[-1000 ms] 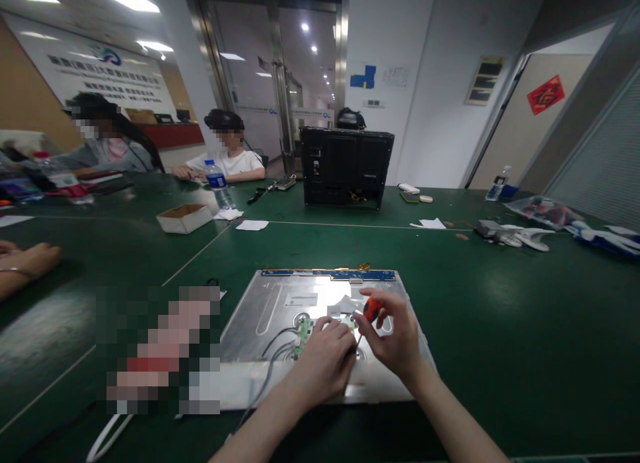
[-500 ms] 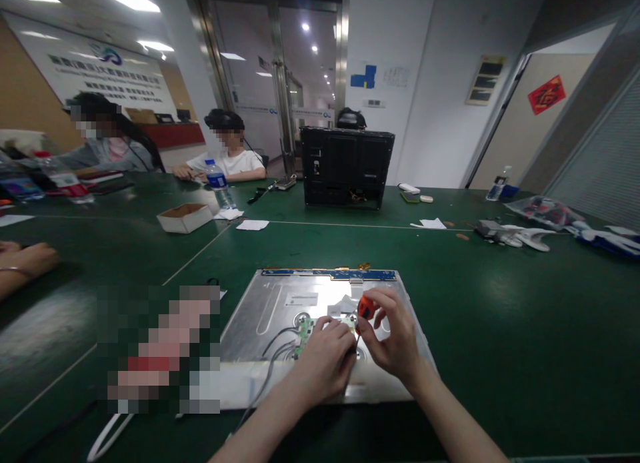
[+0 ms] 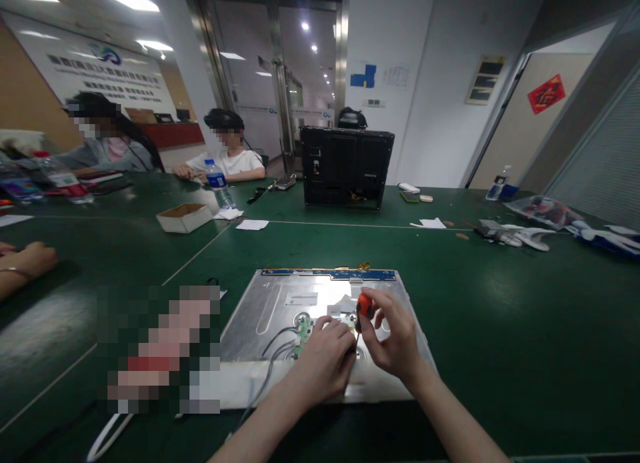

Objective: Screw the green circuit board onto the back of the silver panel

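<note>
While your right hand (image 3: pixel 395 346) is pinching an orange-handled screwdriver (image 3: pixel 363 307) upright, your left hand (image 3: pixel 323 363) is pressing curled fingers on a small green circuit board (image 3: pixel 303 333) atop the dull metal panel back (image 3: pixel 280 303), lying flat on the green table (image 3: pixel 500 329), with open room at right.

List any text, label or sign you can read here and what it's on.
None reads clearly.
Wall banner: logo and rows of characters, blurred.
Red diamond sign on the door: one dark character, illegible.
White label on the metal panel: too small.
Water bottle label: too small.
</note>
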`<state>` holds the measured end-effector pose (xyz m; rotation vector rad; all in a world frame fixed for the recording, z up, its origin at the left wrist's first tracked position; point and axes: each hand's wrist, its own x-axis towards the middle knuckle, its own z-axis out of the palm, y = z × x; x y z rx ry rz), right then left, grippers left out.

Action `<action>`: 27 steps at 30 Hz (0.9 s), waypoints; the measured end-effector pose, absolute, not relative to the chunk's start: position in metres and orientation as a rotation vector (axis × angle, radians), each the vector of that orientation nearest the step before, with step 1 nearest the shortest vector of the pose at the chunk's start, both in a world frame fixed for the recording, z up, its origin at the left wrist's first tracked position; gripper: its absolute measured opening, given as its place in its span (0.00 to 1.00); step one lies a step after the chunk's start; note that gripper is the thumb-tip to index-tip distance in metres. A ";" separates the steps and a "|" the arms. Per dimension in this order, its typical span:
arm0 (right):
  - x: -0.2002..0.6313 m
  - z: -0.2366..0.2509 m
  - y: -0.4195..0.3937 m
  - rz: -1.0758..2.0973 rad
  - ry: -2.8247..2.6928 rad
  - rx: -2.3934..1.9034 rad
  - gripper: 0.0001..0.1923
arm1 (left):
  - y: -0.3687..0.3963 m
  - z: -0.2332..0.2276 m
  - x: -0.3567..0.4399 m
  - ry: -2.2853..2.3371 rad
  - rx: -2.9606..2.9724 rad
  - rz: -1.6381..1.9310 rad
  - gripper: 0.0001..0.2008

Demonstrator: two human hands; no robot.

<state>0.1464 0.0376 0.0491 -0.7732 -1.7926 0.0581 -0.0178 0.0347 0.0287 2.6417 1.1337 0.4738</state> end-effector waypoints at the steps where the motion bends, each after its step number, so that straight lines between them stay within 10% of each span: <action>1: 0.146 0.049 0.038 0.054 -1.788 -0.771 0.23 | 0.035 0.028 -0.018 1.131 2.642 0.481 0.07; 27: 0.146 0.051 0.038 0.021 -1.799 -0.797 0.24 | 0.035 0.028 -0.018 1.115 2.627 0.485 0.09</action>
